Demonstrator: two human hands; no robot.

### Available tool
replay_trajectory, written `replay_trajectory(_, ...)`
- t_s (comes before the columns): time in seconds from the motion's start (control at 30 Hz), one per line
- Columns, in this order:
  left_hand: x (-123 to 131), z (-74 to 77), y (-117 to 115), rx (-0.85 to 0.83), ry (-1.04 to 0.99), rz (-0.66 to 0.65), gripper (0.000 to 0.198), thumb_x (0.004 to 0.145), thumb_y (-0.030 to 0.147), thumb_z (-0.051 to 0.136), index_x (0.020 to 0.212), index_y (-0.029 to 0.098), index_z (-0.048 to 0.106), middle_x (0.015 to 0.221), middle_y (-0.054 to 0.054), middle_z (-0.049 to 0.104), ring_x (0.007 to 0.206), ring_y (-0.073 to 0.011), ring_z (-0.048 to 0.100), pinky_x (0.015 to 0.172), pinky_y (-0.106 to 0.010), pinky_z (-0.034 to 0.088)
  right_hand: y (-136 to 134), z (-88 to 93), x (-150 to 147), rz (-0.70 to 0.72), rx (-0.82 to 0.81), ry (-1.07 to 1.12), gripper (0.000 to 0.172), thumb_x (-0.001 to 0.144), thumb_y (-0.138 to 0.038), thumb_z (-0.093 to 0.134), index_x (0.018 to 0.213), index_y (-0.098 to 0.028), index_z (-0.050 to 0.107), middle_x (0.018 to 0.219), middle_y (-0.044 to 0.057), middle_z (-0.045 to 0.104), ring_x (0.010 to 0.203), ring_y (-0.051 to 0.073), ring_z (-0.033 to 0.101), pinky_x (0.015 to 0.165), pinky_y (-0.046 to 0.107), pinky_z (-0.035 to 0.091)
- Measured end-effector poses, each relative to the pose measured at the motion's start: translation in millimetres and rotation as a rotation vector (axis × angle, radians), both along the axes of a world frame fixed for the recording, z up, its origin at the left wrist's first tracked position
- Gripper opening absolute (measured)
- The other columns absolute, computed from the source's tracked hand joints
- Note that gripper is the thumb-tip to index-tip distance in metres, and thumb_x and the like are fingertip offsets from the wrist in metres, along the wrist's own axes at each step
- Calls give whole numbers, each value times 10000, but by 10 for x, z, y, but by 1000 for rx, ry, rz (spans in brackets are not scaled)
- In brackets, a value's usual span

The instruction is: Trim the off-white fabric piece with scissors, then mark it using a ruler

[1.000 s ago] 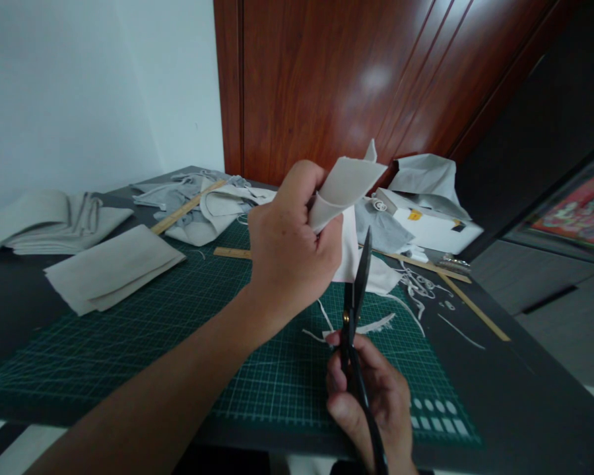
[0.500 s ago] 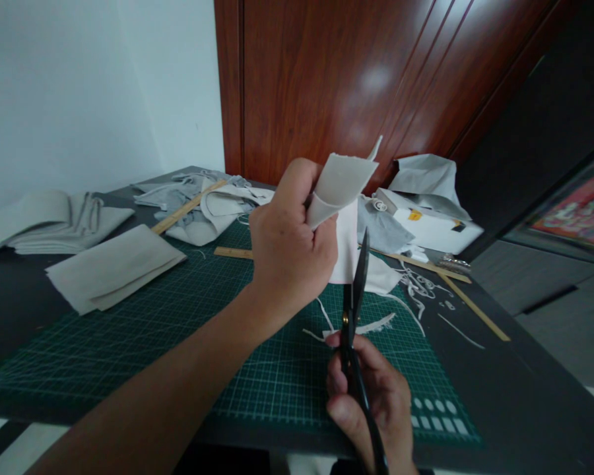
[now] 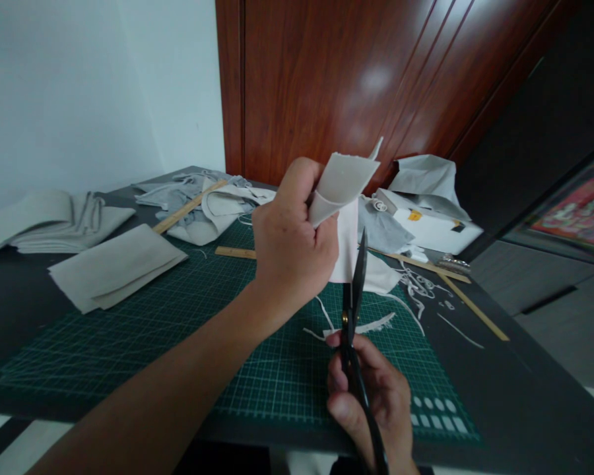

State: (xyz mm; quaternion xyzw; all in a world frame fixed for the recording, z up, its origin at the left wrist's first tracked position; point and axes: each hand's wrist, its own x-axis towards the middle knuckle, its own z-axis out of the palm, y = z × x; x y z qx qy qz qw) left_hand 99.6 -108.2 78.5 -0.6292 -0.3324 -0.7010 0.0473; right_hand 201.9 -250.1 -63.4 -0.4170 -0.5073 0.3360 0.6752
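My left hand (image 3: 297, 231) is closed round a strip of off-white fabric (image 3: 344, 178), raised above the mat with its upper end curling out over the fist. Part of the same pale cloth hangs down beyond the fingers. My right hand (image 3: 376, 402) grips black-handled scissors (image 3: 349, 316), blades pointing up and slightly parted at the hanging fabric's lower edge. Whether the blades bite into the cloth I cannot tell. Beneath both hands lies a green cutting mat (image 3: 257, 376), with a thin cut fabric sliver (image 3: 376, 324) on it near the scissors.
Folded fabric pieces (image 3: 119, 267) and a fabric stack (image 3: 54, 224) lie at left. Behind are a grey scrap heap (image 3: 188, 198) and a wooden ruler (image 3: 185, 210). At right are a white box (image 3: 426, 224), a wooden strip (image 3: 475, 309) and loose thread trimmings (image 3: 418, 284).
Almost nothing differs. My left hand and the fabric have shifted very slightly to the right; the scissors stay nearly in place.
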Motion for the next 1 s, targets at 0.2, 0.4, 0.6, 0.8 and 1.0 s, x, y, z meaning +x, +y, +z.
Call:
replay_trajectory(0.2,0,-4,8,13,11,35,133,956,336,654,858,294,574,749,-5,659,702,-220,621,648,-360,493,12,21,-12,-22,12,-21,526,821,-615,906,1204,-282,768,628,-71,504,530,115,384,475,258,270)
replay_trajectory(0.4,-2,-3,-1,5,-6,3,126,952,324,657,857,287,583,760,-4,668,715,-217,628,661,-361,494,22,16,-7,-8,17,2,511,816,-581,922,1214,-295,777,626,-74,506,523,107,361,464,249,251)
replay_trajectory(0.6,-2,-9,7,3,-4,5,136,948,323,660,850,291,571,748,-1,653,690,-215,611,650,-362,480,18,21,-10,-4,24,-8,482,826,-575,918,1199,-305,777,619,-81,492,521,99,353,464,239,257)
replay_trajectory(0.8,0,-10,19,12,-11,12,133,938,330,663,844,296,575,739,1,656,676,-216,603,642,-364,477,7,0,1,-9,23,-19,476,838,-564,912,1207,-298,771,625,-77,508,516,99,363,462,240,266)
replay_trajectory(1.0,4,-17,28,16,-14,-2,109,932,308,672,859,287,593,746,2,653,687,-215,611,656,-361,471,14,-11,2,-11,20,-15,453,844,-559,911,1202,-317,777,628,-80,513,517,97,358,464,233,259)
